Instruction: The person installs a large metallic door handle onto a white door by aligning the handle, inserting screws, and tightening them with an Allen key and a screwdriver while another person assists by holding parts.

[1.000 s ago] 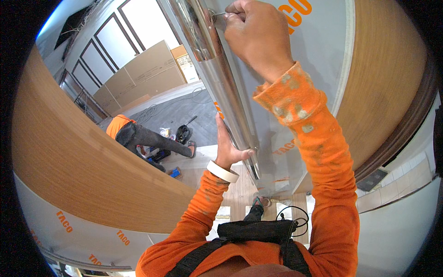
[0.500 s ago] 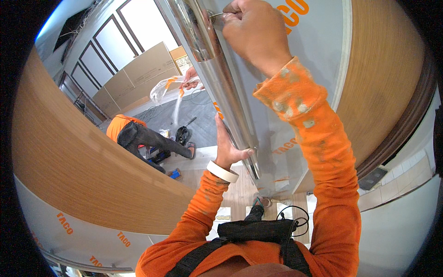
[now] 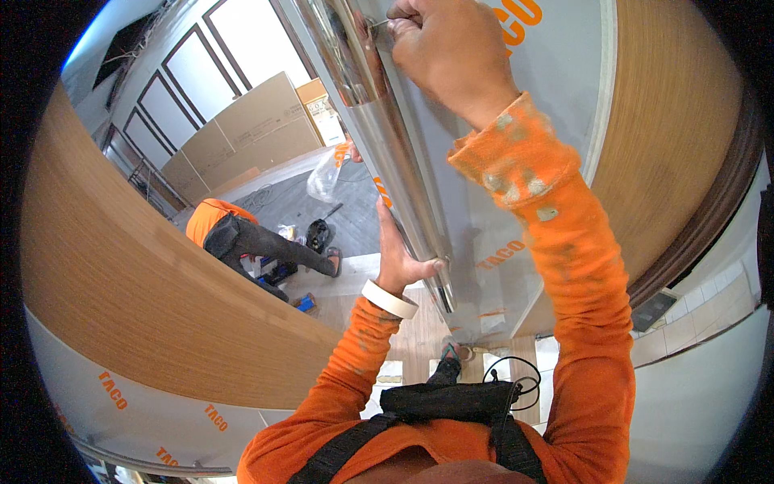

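A long shiny metal pull handle runs along the edge of a door covered in grey protective film. My left hand clasps the lower part of the handle at the door's edge, thumb across the tube; its fingertips are partly hidden. A white ring, like a tape roll, circles my left wrist. Near the handle's upper part, my right hand pinches a thin metal rod that looks like a hex key. Its tip reaches toward the handle's side, where the contact is hard to make out.
Wood-grain panels curve on both sides. Beyond the door a person in orange bends over tools on the floor. Another person's hand holds a clear plastic bag. A large cardboard sheet leans at the back.
My right hand has shifted slightly right and turned a little, still pinching the rod. My left hand stays put. Beyond the door, the other person's hand and plastic bag have moved.
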`<act>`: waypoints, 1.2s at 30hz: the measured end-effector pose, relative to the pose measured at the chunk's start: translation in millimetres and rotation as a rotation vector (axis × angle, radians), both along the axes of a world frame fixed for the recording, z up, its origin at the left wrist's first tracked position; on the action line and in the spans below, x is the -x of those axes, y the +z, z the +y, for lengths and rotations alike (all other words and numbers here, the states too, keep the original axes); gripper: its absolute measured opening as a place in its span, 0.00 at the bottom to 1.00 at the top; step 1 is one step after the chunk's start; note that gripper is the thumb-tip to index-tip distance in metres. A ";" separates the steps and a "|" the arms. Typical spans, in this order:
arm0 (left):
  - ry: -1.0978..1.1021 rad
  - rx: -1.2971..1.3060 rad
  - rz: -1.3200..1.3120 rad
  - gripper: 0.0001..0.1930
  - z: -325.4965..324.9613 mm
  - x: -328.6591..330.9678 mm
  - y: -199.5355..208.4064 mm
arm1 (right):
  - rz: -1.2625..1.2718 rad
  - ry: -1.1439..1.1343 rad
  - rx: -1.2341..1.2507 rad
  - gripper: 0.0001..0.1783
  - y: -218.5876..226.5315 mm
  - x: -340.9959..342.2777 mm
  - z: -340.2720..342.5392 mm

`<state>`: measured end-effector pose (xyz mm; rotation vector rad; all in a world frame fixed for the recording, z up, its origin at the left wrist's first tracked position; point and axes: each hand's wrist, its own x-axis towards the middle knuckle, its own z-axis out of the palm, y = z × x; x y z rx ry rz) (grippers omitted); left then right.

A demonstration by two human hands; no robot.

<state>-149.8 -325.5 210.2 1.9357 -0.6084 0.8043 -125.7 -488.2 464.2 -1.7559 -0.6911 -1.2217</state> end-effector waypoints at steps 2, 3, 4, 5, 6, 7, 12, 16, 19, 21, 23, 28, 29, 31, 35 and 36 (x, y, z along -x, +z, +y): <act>-0.007 0.038 -0.008 0.73 2.2 -2.2 -7.8 | -0.015 0.075 -0.033 0.09 0.4 -1.6 -1.5; -0.009 0.057 -0.013 0.73 3.2 -2.9 -10.9 | 0.042 0.134 -0.063 0.09 0.9 -5.0 -0.6; -0.007 0.054 -0.014 0.73 3.3 -3.6 -11.6 | 0.099 0.190 -0.092 0.09 2.4 -7.4 0.7; -0.002 0.051 -0.016 0.73 3.8 -3.9 -12.0 | 0.156 0.246 -0.122 0.09 3.9 -6.8 1.4; 0.003 0.048 -0.018 0.73 4.1 -3.8 -12.2 | 0.333 0.361 -0.148 0.09 7.1 -3.6 -3.5; 0.008 0.057 0.000 0.72 4.9 0.2 -10.7 | 0.517 0.482 -0.170 0.09 17.2 14.2 -8.7; -0.043 0.065 0.018 0.70 -2.0 -2.5 -2.2 | 0.825 0.947 -0.524 0.09 22.4 -10.0 -4.4; -0.055 0.070 0.033 0.70 1.1 2.4 3.6 | 0.691 0.832 -0.442 0.10 18.4 12.3 -7.9; -0.008 0.053 0.003 0.70 9.8 -0.1 -5.4 | 0.587 0.552 -0.345 0.11 27.5 30.0 -1.5; 0.019 0.103 -0.014 0.71 11.2 1.8 -12.6 | 0.585 0.452 -0.322 0.10 31.6 31.7 9.1; 0.024 0.066 -0.006 0.71 10.7 0.8 -7.1 | 0.583 0.400 -0.302 0.09 33.8 30.0 10.0; 0.081 0.034 0.009 0.71 4.1 5.5 2.2 | 0.500 0.513 -0.322 0.09 25.7 -8.7 -10.1; 0.065 0.052 0.023 0.70 4.4 7.0 5.2 | 0.531 0.584 -0.479 0.08 28.6 -11.1 -18.4; 0.004 0.093 0.046 0.69 6.3 9.9 16.6 | 0.458 0.582 -0.654 0.09 37.2 -11.2 -44.6; 0.019 0.070 0.027 0.69 13.0 4.6 14.5 | 0.365 0.555 -0.640 0.14 -1.7 18.3 -81.6; 0.033 0.060 0.038 0.70 14.5 3.1 12.3 | 0.367 0.567 -0.616 0.15 -15.1 29.4 -82.4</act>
